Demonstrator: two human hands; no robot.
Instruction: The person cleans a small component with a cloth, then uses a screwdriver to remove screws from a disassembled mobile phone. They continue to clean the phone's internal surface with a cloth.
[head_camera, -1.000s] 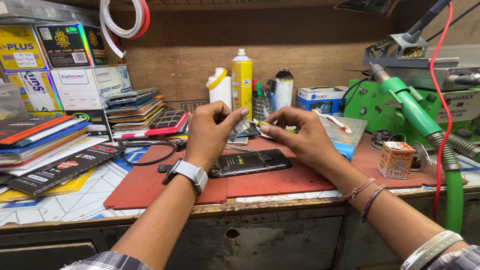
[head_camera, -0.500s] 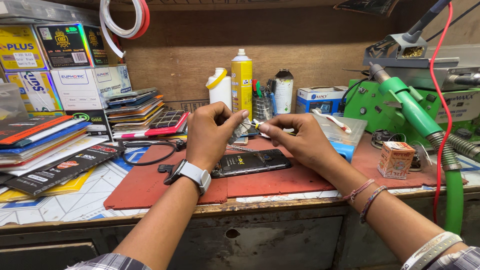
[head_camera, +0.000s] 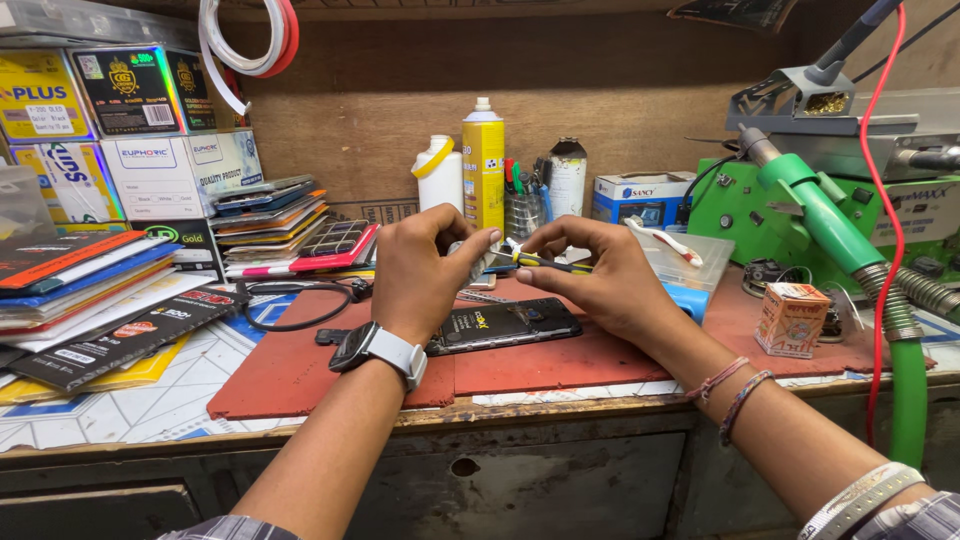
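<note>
My left hand (head_camera: 425, 270) is raised above the red work mat (head_camera: 300, 370), fingers pinched on a small grey part at the tip of a screwdriver. My right hand (head_camera: 600, 275) grips that yellow-and-black screwdriver (head_camera: 540, 260), held level and pointing left toward my left fingertips. Below both hands an opened dark phone (head_camera: 505, 325) lies flat on the mat, partly hidden by my left wrist and its watch.
A yellow spray can (head_camera: 484, 160) and a white bottle (head_camera: 438, 180) stand at the back. Stacked phone cases and boxes (head_camera: 110, 240) fill the left. A green machine with hose (head_camera: 820, 210) is on the right, a small orange box (head_camera: 790, 318) near it.
Both hands stay together above the phone; my fingers have shifted slightly around the screwdriver tip. Nothing else has moved.
</note>
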